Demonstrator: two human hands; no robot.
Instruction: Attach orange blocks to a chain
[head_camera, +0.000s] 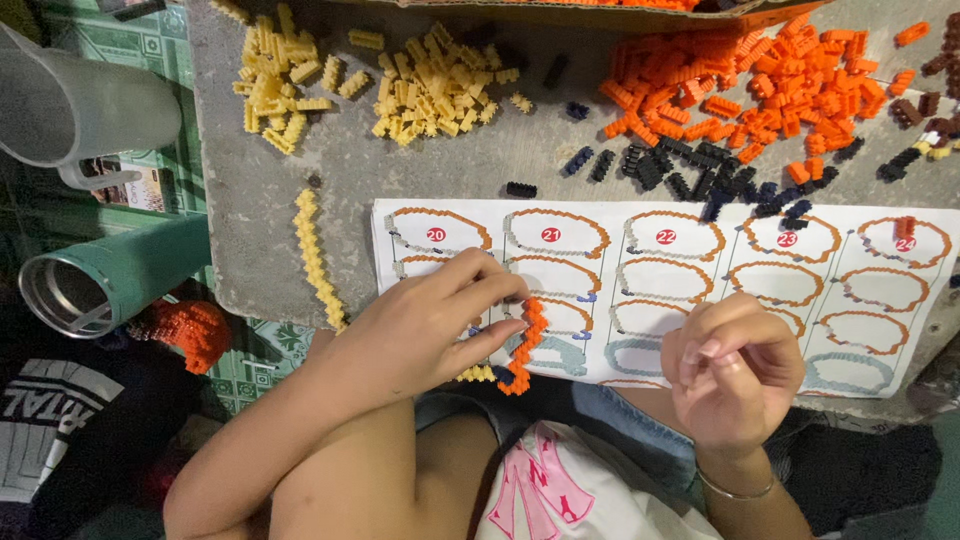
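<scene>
Curving from upper right to lower left, the orange brick strip (524, 345) lay at the near edge of the instruction sheet (700, 290), its long axis running roughly near-to-far with a slight bow, its far end beneath the fingertips and its near end hanging just past the sheet's edge. A few yellow bricks (476, 374) showed at its near-left side, touching it or joined to it; which could not be told. The left hand (425, 335) was on it, thumb and fingers pinched around the upper half of the strip from the left, so the piece lay just right of the palm. The right hand (735, 370) hovered well to the right, above the near edge of the sheet, fingers curled into a loose fist; whether it held a small brick inside could not be told. The left hand was thus the one at the strip, the right well apart from it.

Farther out, a yellow brick chain (315, 260) lay on the grey tabletop (250, 200) to the left, running near-to-far. At the far side sat a yellow brick pile (400, 85), an orange brick pile (760, 85) and dark bricks (690, 170) between pile and sheet. Off the left edge stood a clear jug (80, 105) and a green tumbler (105, 275), with an orange brick ball (190, 330) near them.
</scene>
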